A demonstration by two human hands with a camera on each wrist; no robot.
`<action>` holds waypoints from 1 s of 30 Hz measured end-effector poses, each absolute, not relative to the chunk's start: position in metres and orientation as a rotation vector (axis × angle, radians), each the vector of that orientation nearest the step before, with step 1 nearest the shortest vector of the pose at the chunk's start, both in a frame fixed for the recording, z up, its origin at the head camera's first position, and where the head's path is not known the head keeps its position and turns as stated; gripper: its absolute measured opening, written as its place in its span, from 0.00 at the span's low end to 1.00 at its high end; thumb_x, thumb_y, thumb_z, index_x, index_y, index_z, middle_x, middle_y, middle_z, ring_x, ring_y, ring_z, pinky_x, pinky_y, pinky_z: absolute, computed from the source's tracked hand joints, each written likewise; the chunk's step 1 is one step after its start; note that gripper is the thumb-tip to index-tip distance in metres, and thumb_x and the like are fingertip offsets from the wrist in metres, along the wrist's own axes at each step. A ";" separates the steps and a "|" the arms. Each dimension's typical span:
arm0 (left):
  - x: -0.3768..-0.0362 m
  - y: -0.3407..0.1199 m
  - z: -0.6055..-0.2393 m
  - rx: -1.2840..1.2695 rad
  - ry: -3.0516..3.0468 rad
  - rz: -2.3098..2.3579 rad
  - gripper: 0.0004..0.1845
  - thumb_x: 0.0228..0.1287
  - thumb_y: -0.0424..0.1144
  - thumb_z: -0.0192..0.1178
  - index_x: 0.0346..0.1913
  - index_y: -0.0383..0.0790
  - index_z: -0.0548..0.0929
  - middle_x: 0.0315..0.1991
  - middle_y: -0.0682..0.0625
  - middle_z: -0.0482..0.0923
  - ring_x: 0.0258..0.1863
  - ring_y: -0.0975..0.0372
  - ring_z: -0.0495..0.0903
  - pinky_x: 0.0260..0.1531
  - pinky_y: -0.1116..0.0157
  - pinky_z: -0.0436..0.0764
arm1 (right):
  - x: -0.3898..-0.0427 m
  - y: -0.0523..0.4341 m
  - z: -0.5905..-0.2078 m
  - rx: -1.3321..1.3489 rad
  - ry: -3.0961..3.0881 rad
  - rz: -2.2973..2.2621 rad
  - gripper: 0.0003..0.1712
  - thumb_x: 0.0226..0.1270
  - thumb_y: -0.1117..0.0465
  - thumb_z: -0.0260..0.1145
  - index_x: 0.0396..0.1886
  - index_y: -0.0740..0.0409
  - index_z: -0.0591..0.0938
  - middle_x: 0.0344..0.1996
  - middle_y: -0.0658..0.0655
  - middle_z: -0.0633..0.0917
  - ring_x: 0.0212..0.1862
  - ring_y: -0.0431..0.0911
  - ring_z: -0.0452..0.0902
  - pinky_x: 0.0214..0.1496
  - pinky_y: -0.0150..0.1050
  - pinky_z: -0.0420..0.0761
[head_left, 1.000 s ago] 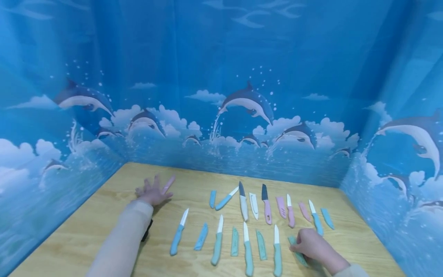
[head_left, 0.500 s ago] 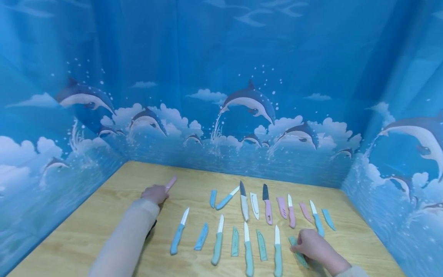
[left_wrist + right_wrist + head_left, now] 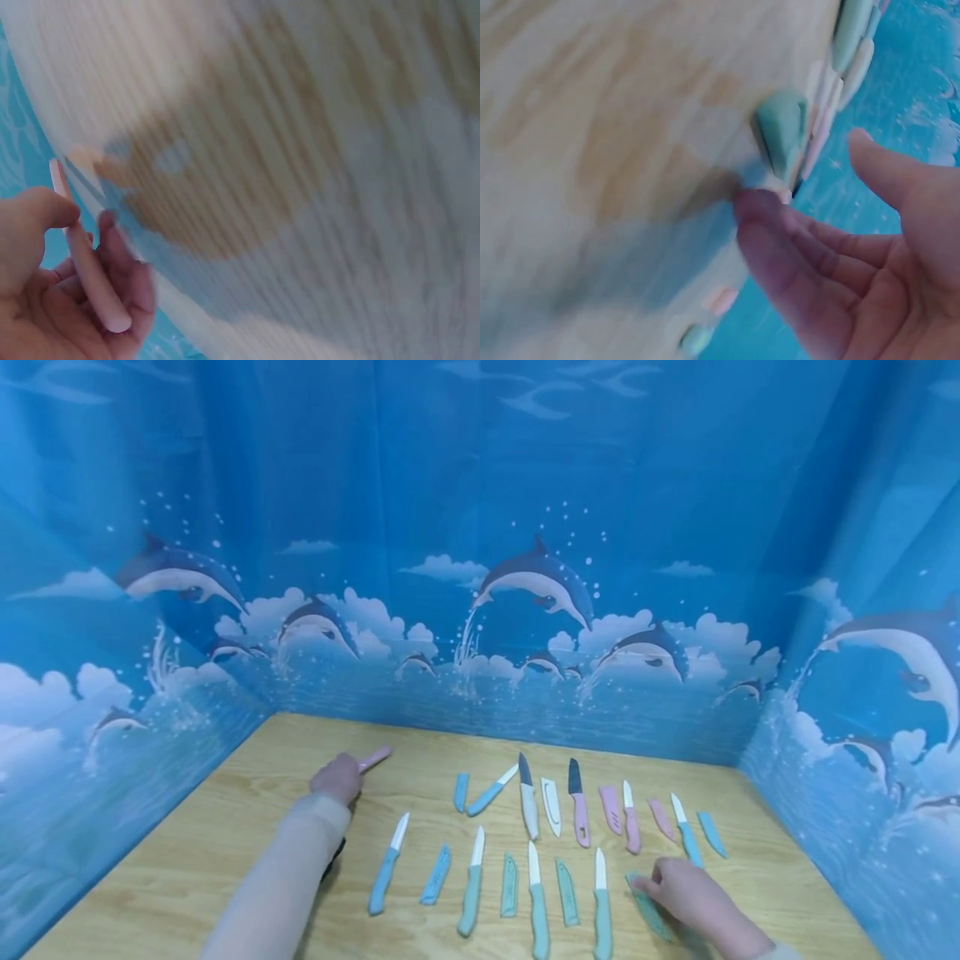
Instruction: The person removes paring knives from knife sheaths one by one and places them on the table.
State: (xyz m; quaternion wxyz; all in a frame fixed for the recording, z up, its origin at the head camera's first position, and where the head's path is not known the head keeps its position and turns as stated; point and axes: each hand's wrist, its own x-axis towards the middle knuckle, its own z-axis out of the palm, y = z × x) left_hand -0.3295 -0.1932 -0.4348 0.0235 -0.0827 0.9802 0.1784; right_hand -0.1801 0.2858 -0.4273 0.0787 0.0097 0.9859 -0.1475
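At the table's far left, my left hand [image 3: 337,777] pinches a slim pink knife [image 3: 376,758]. In the left wrist view, the thumb lies across the pink knife [image 3: 94,277] and the fingers curl beneath it; no bare blade shows. My right hand [image 3: 688,890] is over a green knife sheath [image 3: 651,910] at the front right. The right wrist view shows that thumb apart from the fingers, with nothing between them. Left of it lies a green-handled knife [image 3: 602,910] with a white blade.
A front row holds several blue and green knives and sheaths, among them a blue knife [image 3: 384,877]. Behind it are a white sheath [image 3: 551,806], a pink knife with a black blade [image 3: 577,806] and a blue sheath [image 3: 711,835]. A dolphin-print curtain [image 3: 450,485] surrounds the wooden table [image 3: 187,852].
My left hand was spread beside the pink knife; its fingers have since curled round the knife, which has turned slightly. The right hand has loosened and shifted slightly right from the green sheath.
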 end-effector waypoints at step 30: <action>-0.249 -0.063 -0.393 0.731 3.258 0.692 0.11 0.71 0.45 0.56 0.39 0.41 0.82 0.24 0.55 0.74 0.26 0.62 0.74 0.29 0.62 0.75 | -0.206 0.210 -0.385 -0.613 3.352 -0.371 0.54 0.64 0.39 0.62 0.75 0.68 0.51 0.74 0.72 0.50 0.74 0.68 0.42 0.71 0.67 0.50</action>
